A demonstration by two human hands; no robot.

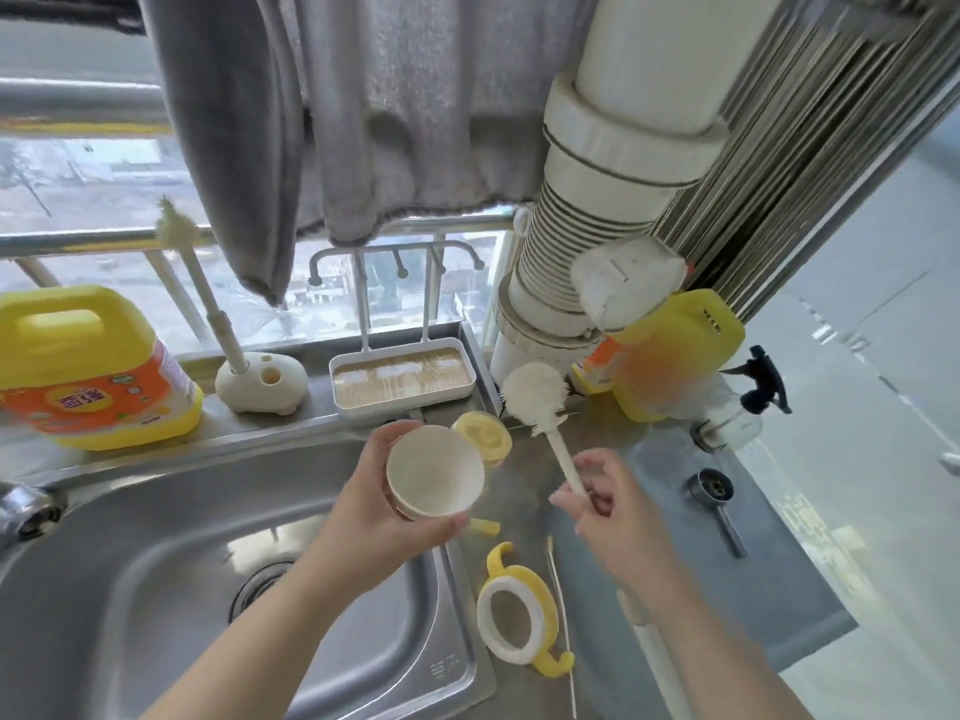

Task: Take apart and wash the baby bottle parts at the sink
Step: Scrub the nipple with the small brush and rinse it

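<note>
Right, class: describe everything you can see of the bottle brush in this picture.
The bottle brush has a round, fluffy white head, apparently sponge or soft bristle, on a slim white plastic-looking handle. It tilts up and away, head raised above the steel counter near the yellow lid. The right hand pinches the handle's lower end; nothing else visibly touches it. Whether it is wet cannot be told.

Centre frame: left hand [384,491] grips bottle body [435,472], open mouth facing camera, above the sink [130,589] edge. Right hand [608,504] pinches bottle brush [537,394] handle, sponge head tilted toward upper left. Handle ring [514,615] lies on the counter, lower centre.
</note>
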